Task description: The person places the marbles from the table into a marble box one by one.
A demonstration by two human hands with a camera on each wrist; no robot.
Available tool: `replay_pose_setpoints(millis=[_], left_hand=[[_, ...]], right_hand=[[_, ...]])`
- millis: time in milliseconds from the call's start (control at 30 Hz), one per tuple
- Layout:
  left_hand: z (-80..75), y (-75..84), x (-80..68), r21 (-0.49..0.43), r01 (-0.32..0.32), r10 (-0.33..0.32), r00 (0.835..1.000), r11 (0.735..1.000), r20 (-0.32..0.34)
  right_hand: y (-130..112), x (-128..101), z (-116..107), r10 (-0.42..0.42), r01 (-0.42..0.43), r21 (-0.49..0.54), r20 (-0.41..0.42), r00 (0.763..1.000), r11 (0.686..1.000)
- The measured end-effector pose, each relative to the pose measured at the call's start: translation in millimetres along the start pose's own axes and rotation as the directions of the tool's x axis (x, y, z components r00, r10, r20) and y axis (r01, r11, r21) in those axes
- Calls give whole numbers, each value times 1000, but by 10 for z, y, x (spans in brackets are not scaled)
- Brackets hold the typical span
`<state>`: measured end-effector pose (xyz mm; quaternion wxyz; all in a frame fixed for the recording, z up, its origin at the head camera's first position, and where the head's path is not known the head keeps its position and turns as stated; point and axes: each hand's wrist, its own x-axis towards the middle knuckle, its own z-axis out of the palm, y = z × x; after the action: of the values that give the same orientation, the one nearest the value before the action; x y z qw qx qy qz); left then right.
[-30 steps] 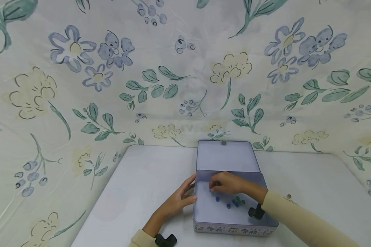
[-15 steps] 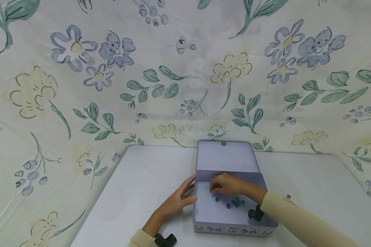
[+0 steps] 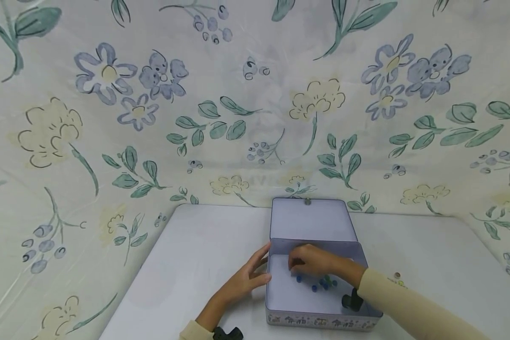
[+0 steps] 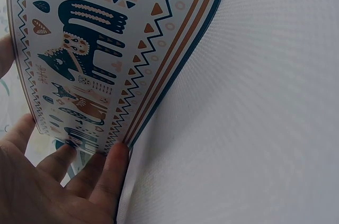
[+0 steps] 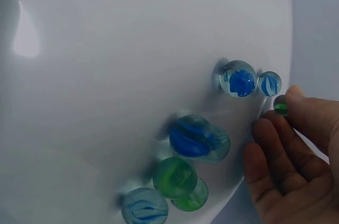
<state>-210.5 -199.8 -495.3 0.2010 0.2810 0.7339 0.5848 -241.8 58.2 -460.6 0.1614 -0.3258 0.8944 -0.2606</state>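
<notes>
**Two hands at an open tin of marbles**

Two hands work at one tin (image 3: 323, 302) on the white table (image 3: 195, 264). The left hand (image 3: 246, 278) lies against the tin's left outer wall, fingers straight and spread, their tips pressed on the patterned side; in the left wrist view the fingertips (image 4: 114, 163) touch the wall's lower edge where it meets the table. It grasps nothing.

Inside the tin, the right hand (image 3: 312, 259) hovers low over the floor with its fingers loosely bent. In the right wrist view, a small green marble (image 5: 280, 106) sits at the tip of the thumb, touching it, with the other fingertips (image 5: 262, 128) just below it. Whether that marble is truly pinched or only touched I cannot tell.

Just left of those fingertips lies a blue marble (image 5: 239, 78), with a smaller pale blue one (image 5: 269, 83) touching it on the thumb's side. Lower, near the heel of the palm, a cluster rests together: a large blue marble (image 5: 193, 138), a green marble (image 5: 175, 177) under it, and a light blue one (image 5: 144, 206) at the bottom.

Beyond the fingers, the lid (image 3: 310, 219) stands open, leaning back toward the flowered cloth (image 3: 153, 118). A small round object (image 3: 397, 275) lies on the table beside the right sleeve (image 3: 408, 307).
</notes>
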Motion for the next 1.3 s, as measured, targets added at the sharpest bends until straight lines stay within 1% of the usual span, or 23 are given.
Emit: replay_pose_setpoints(millis=[167, 500, 867, 1233, 1300], left_hand=[[2, -5, -7, 3, 4, -4, 1000, 1000, 0], [-3, 1, 3, -4, 3, -3, 1000, 1000, -5], [9, -24, -8, -4, 13, -13, 1000, 1000, -11], [-5, -26, 10, 7, 21, -21, 1000, 1000, -12], [-3, -28, 11, 6, 14, -14, 1000, 1000, -9]], right_hand=[[5, -12, 23, -24, 23, -23, -21, 1000, 999], [-17, -16, 25, -70, 68, -63, -35, 997, 996], [-16, -16, 39, -77, 75, -68, -28, 997, 995], [6, -2, 31, -74, 73, -59, -19, 997, 996], [4, -11, 16, -75, 74, -55, -17, 997, 996]])
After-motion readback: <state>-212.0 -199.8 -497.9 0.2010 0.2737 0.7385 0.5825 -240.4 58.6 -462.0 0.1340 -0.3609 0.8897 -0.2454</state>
